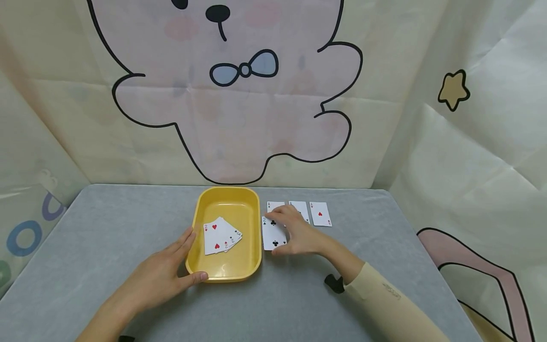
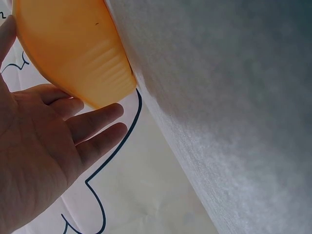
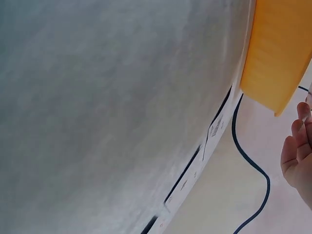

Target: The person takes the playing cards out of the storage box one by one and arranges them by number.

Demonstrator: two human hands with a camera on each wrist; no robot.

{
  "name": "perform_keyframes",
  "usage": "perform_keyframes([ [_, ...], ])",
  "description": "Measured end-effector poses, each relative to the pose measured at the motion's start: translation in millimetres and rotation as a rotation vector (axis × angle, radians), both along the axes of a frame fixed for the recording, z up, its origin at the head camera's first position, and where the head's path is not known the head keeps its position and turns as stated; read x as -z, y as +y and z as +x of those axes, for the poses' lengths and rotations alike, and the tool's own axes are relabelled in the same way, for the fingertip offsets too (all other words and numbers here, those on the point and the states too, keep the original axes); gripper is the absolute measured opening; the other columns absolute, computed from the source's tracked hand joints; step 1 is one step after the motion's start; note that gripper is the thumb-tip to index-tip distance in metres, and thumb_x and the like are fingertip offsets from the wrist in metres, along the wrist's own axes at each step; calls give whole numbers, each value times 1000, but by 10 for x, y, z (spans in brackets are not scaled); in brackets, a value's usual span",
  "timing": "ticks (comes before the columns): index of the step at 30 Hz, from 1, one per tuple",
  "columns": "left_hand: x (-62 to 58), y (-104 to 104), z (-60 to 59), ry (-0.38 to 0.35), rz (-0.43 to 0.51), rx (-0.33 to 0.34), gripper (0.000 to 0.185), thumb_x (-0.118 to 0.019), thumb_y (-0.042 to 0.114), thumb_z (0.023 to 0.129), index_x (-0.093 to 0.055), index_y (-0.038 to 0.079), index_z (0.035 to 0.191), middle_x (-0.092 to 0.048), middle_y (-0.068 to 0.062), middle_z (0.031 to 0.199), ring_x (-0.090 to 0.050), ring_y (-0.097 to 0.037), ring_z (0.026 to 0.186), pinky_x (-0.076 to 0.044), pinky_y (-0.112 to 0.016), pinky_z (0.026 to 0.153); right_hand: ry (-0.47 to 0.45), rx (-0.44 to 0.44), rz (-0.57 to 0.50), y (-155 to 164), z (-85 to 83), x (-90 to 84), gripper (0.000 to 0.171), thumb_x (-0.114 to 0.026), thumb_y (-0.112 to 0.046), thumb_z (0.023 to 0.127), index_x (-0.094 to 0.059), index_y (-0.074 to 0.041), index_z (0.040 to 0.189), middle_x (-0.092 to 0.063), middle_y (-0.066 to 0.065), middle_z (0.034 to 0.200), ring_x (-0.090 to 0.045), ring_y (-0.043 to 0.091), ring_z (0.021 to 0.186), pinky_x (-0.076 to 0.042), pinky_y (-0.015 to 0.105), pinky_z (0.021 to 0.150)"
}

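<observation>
The yellow tray (image 1: 226, 274) stands on the table with my left hand (image 1: 164, 273) at its left side. That hand's nearly straight fingers touch the tray's outer wall, and its thumb lies at the near left corner of the rim. Inside the tray is a small fan of playing cards (image 1: 213, 237), a two of hearts on top. Just right of the tray, my right hand (image 1: 297, 232) holds a two of clubs (image 1: 270, 235) by its far and near edges, fingertips above and thumb below. The card partly covers an ace (image 1: 273, 205) behind it.
Another card (image 1: 300, 207), partly behind the right hand, and an ace of hearts (image 1: 320, 214) lie in a row with the covered ace. The grey cloth-covered table (image 1: 107, 228) meets a printed curtain (image 1: 384, 142) at its back edge.
</observation>
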State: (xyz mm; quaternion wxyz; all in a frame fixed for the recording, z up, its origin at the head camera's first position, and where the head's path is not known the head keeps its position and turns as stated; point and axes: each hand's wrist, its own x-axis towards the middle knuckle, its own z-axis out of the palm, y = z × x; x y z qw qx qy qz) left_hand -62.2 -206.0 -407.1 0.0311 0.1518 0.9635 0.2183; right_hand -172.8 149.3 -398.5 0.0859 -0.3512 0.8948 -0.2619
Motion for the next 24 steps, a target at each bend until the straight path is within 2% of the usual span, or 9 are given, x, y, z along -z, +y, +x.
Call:
perform_keyframes([
  [11,9,0,2,-8,-1,-2,109,-68,75,87,-30,10,166,-31,-11,170,-53,-44,138,-48,-62,103,37,-34,57,117,-6,52,82,-89,-34,75,-58,-3,146,-57,13,140,-47,32,131,-41,53,112],
  [24,3,3,5,-12,-8,-5,109,-67,76,87,-30,11,166,-31,-10,170,-53,-43,137,-49,-62,102,-5,-32,131,165,-20,132,81,-88,-34,75,-59,-5,145,-56,12,141,-47,30,131,-40,50,112],
])
